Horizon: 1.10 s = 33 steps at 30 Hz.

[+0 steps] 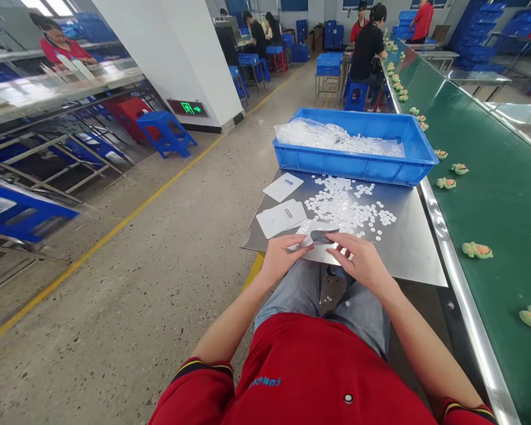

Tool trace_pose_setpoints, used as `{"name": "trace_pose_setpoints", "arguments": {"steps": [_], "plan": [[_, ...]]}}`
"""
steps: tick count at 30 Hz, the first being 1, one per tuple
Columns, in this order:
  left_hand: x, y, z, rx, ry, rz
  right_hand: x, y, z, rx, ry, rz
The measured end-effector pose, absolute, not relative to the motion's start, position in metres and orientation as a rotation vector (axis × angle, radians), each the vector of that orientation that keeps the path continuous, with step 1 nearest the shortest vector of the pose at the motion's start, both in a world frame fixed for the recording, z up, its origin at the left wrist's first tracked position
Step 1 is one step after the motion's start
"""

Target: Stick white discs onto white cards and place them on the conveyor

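Tray point(349, 164) was blue. Held sheet point(312, 226) and small discs point(331, 203) were white. Far card point(279, 189) was white, marked blue. Worktop point(413, 251) was silver-grey. Right, belt point(508, 195) was green; figurines point(477, 250) were pale green and orange. Left, floor point(168, 283) was speckled grey, line point(128, 219) yellow. Near shirt point(310, 360) was red, cuffs point(207, 366) dark and yellow-striped.

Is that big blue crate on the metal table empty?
No, partly filled. A clear plastic bag and loose white discs show inside the blue crate, with blue still bare at its right end.
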<state>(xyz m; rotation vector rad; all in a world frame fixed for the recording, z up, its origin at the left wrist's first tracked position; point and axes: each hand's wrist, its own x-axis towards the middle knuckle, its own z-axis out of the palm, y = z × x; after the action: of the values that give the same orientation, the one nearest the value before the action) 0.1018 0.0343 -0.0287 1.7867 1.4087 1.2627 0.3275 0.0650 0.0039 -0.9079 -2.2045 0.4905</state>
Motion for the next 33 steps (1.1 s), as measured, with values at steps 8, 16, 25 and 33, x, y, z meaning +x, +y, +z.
{"name": "trace_pose_setpoints", "arguments": {"steps": [8,16,25,33], "plan": [[0.063,0.087,-0.044,2.011,2.017,0.750,0.463,0.087,0.041,-1.304,-1.587,-0.329],[0.043,0.101,-0.064,2.177,2.096,0.452,0.601,0.073,0.003,-2.533,-1.370,-0.110],[0.037,0.093,-0.065,1.908,2.171,0.783,0.437,0.086,-0.038,-1.843,-2.156,0.168],[0.019,0.083,-0.058,1.587,1.966,1.107,0.415,0.057,-0.076,-1.679,-2.277,-0.252]]}}
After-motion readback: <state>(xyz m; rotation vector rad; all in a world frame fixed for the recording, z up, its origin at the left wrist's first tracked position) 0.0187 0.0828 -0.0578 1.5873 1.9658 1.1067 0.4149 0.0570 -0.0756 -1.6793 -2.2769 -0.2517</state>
